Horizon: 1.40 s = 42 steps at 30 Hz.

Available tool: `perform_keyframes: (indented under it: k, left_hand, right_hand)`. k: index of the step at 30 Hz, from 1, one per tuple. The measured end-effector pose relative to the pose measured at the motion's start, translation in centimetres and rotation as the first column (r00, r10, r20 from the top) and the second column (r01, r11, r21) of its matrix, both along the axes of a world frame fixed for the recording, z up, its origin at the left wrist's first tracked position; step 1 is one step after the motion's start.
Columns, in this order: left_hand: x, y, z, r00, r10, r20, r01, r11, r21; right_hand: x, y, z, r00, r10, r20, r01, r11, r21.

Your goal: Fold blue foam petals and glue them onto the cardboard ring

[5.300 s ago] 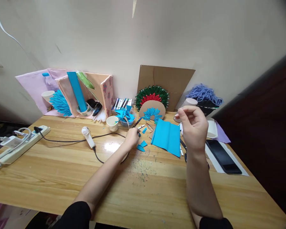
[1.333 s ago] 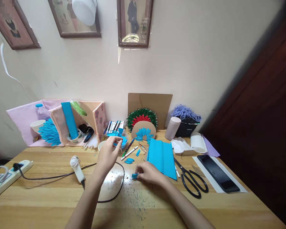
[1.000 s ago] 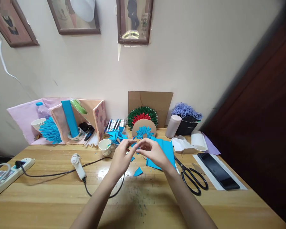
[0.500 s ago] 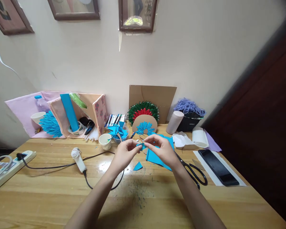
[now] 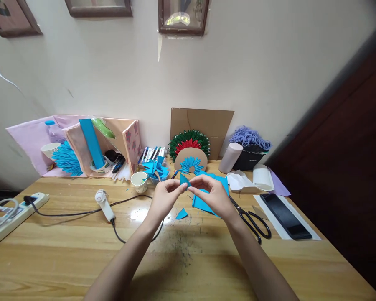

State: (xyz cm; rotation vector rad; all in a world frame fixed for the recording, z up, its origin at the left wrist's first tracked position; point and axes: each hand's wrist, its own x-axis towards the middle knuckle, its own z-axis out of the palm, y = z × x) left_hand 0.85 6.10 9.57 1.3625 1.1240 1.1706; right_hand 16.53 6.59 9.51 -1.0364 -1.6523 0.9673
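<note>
You are holding a little blue paper piece (image 5: 184, 181) up in the air, just above the surface (image 5: 81, 246). Your left hand (image 5: 163, 200) is pinching one side of it and your right hand (image 5: 210, 195) is pinching the other side. Both grips are closing on the paper with the fingertips, so the small piece is staying steady and close to your eyes. Holding it from both sides is probably letting you bend or shape it.

Right under your hands another blue scrap (image 5: 181, 214) is lying flat on the wood. A big blue sheet (image 5: 211, 196) is lying behind your right hand, partly hidden by it. The black scissors (image 5: 252, 218) are resting just beside that sheet, on your right, near your wrist. A black phone (image 5: 285, 210) is lying farther right on white paper.

On your left, a glue gun (image 5: 104, 203) is lying on the wood, and its black cord (image 5: 134, 225) is curling under your left arm. A small paper cup (image 5: 139, 182) and a bowl of blue bits (image 5: 157, 170) are sitting behind your left hand. A round paper fan decoration (image 5: 189, 149) is leaning against the cardboard at the wall. Nothing is blocking your hands, but the cord and scissors are lying close.
</note>
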Motion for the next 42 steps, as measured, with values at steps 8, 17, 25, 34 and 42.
perform_keyframes:
  k: [8,17,25,34,42]
  left_hand:
    - [-0.1,-0.3,0.0,0.998,-0.037,-0.06,0.039,0.999,0.027]
    - [-0.1,-0.3,-0.2,0.999,-0.024,-0.026,0.024,1.0,-0.006]
    - [-0.4,-0.1,0.4,0.998,-0.063,0.024,0.064,0.998,-0.013]
    - [-0.7,0.1,-0.3,0.998,-0.04,-0.048,0.042,0.998,0.038]
    - [-0.5,-0.4,0.1,0.999,-0.019,-0.034,0.021,0.997,0.079]
  right_hand:
    - [0.1,-0.6,0.4,0.991,-0.097,0.09,0.08,0.982,0.172]
    - [-0.2,-1.2,0.3,0.919,-0.245,0.308,0.021,0.812,0.583]
    - [-0.1,-0.5,-0.9,0.882,-0.283,0.376,-0.06,0.724,0.687]
    - [-0.2,-0.6,-0.3,0.929,-0.215,0.301,-0.022,0.78,0.625]
    - [0.1,-0.5,-0.4,0.946,-0.186,0.267,-0.023,0.779,0.626]
